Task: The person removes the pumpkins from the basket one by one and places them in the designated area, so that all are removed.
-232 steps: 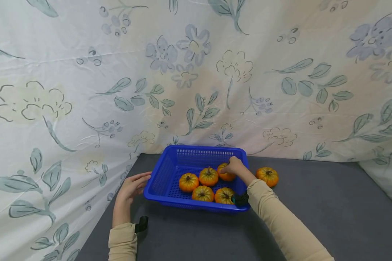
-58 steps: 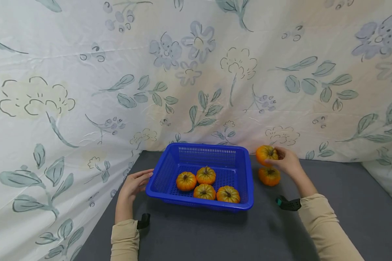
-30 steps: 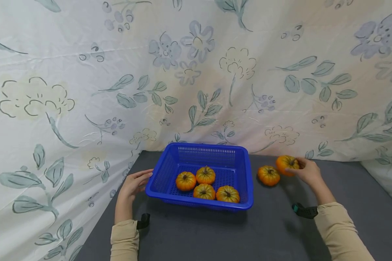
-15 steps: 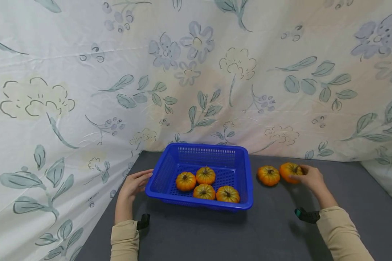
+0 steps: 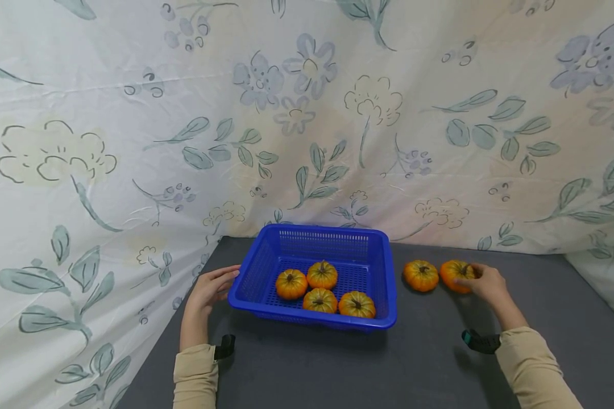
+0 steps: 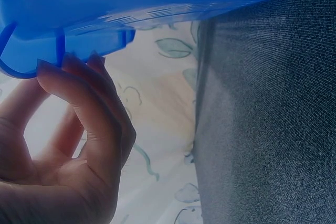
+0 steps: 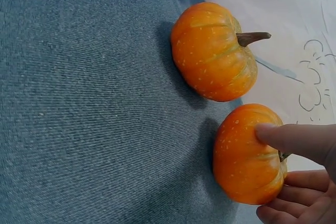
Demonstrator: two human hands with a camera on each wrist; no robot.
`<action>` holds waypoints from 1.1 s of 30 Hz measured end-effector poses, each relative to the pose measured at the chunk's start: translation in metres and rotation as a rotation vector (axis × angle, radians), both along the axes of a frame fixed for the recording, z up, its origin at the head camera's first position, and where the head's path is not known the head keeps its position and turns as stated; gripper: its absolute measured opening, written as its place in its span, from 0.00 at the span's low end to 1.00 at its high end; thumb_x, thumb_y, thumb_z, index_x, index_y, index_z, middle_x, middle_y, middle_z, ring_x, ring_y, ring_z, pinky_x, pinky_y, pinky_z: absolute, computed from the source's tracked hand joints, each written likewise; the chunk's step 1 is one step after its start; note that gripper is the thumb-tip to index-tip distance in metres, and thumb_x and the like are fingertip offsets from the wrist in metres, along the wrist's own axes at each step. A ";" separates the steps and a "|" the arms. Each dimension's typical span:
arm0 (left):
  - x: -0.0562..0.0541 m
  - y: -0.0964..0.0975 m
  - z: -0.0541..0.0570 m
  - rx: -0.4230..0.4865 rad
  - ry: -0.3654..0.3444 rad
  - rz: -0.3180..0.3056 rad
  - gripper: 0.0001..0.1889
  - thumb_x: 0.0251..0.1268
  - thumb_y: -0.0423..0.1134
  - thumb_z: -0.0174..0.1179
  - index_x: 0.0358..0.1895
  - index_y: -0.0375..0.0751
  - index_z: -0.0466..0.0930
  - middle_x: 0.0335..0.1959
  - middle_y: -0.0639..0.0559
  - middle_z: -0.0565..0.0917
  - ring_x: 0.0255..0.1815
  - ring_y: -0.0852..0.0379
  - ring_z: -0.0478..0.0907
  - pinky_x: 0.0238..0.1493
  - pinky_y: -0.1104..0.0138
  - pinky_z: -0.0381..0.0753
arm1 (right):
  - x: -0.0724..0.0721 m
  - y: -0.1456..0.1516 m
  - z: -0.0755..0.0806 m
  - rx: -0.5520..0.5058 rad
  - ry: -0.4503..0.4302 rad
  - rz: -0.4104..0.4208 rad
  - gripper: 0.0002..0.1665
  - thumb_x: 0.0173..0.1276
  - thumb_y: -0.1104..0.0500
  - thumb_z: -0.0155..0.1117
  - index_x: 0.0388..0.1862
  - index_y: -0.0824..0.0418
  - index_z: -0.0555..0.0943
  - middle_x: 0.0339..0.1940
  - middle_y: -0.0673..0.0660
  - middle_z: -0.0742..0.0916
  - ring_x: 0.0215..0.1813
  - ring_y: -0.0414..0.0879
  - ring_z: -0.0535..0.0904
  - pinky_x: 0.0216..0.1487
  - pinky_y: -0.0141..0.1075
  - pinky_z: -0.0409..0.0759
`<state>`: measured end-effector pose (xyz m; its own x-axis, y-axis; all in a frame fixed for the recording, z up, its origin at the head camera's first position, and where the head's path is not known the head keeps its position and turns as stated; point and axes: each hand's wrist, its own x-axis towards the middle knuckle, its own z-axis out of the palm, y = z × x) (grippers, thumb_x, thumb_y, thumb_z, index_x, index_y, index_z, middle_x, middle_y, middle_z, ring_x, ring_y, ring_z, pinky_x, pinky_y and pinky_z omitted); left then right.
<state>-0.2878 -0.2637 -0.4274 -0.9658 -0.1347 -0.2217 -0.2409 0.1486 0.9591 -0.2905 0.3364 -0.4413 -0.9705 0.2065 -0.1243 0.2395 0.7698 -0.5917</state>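
Note:
In the head view, my left hand (image 5: 212, 289) touches the left rim of a blue plastic basket (image 5: 312, 322). Bent fingertips (image 6: 50, 72) meet the rim in the left wrist view, without a plain grip around it. My right hand (image 5: 490, 287) holds a small orange pumpkin (image 5: 455, 275), which rests on the grey table. Its thumb (image 7: 281, 135) presses one side while the fingers curve near the stem end, partly hidden. Left of it, slightly apart, sits another small pumpkin (image 5: 420, 275). Several pumpkins (image 5: 291, 284) lie inside the basket.
The dark grey table (image 5: 337, 369) reaches back to a floral cloth (image 5: 307, 142) that hangs behind and along the left side. The basket stands near the back left of the table.
My right hand has taken a pumpkin out of the basket, carried it right past the other pumpkin, and lowered it onto the table. My left hand has stayed at the rim.

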 end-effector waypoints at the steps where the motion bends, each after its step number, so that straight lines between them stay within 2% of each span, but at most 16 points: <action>1: 0.000 0.000 0.000 0.001 0.001 -0.001 0.30 0.60 0.50 0.68 0.63 0.41 0.77 0.43 0.62 0.86 0.38 0.63 0.84 0.41 0.67 0.81 | 0.000 0.000 -0.001 -0.005 -0.002 -0.002 0.50 0.65 0.51 0.66 0.70 0.82 0.54 0.68 0.84 0.61 0.68 0.79 0.55 0.67 0.65 0.59; 11: 0.000 0.000 0.000 -0.006 0.003 -0.007 0.30 0.60 0.51 0.68 0.63 0.42 0.77 0.44 0.61 0.86 0.38 0.64 0.84 0.42 0.66 0.81 | 0.001 -0.003 -0.003 -0.022 -0.010 -0.007 0.49 0.67 0.51 0.64 0.70 0.82 0.54 0.68 0.84 0.61 0.68 0.78 0.56 0.67 0.65 0.60; 16: -0.001 -0.001 -0.001 0.017 0.007 -0.011 0.30 0.60 0.50 0.68 0.64 0.42 0.77 0.43 0.62 0.86 0.38 0.64 0.85 0.41 0.66 0.82 | 0.001 -0.002 -0.002 -0.038 -0.009 0.001 0.48 0.67 0.51 0.63 0.71 0.82 0.54 0.68 0.84 0.61 0.67 0.78 0.56 0.67 0.65 0.60; 24: 0.001 -0.001 -0.001 0.003 0.013 -0.002 0.29 0.59 0.50 0.69 0.63 0.41 0.78 0.42 0.63 0.85 0.38 0.64 0.84 0.41 0.67 0.81 | 0.002 -0.001 -0.001 -0.045 0.003 0.000 0.50 0.68 0.48 0.62 0.69 0.84 0.54 0.67 0.85 0.62 0.67 0.78 0.58 0.66 0.64 0.62; 33: 0.001 -0.001 -0.001 0.009 0.013 -0.001 0.29 0.60 0.49 0.68 0.63 0.40 0.77 0.41 0.63 0.85 0.38 0.64 0.84 0.41 0.67 0.82 | -0.001 -0.001 0.001 -0.053 -0.010 -0.014 0.52 0.69 0.46 0.61 0.71 0.83 0.50 0.69 0.84 0.59 0.69 0.77 0.56 0.68 0.63 0.60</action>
<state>-0.2872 -0.2649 -0.4286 -0.9688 -0.1315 -0.2100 -0.2279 0.1405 0.9635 -0.2915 0.3357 -0.4401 -0.9661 0.2134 -0.1454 0.2567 0.7341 -0.6286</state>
